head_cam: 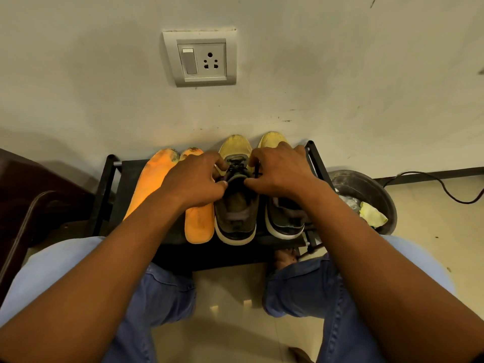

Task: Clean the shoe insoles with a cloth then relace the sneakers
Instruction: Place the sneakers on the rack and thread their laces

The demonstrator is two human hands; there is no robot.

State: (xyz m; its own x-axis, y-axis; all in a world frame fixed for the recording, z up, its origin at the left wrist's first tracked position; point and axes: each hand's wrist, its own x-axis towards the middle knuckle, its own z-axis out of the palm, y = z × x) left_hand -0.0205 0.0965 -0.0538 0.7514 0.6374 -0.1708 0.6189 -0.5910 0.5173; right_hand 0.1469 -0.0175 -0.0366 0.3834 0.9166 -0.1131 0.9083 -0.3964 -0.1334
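Two yellow and dark sneakers stand side by side on a low black rack [110, 189], toes to the wall. The left sneaker [235, 218] has its black lace [237, 166] pinched from both sides: my left hand [195, 179] grips it on the left, my right hand [280, 171] on the right, both over the tongue. The right sneaker [284, 218] sits partly under my right hand. Two orange insoles, the long one [154, 179] and the shorter one [199, 224], lie to the left of the shoes on the rack.
A dark round basin [366, 189] with a yellowish cloth [373, 214] in it stands right of the rack. A black cable [442, 184] runs along the floor. A wall socket [200, 58] is above. Dark furniture [31, 200] stands left. My knees frame the tiled floor.
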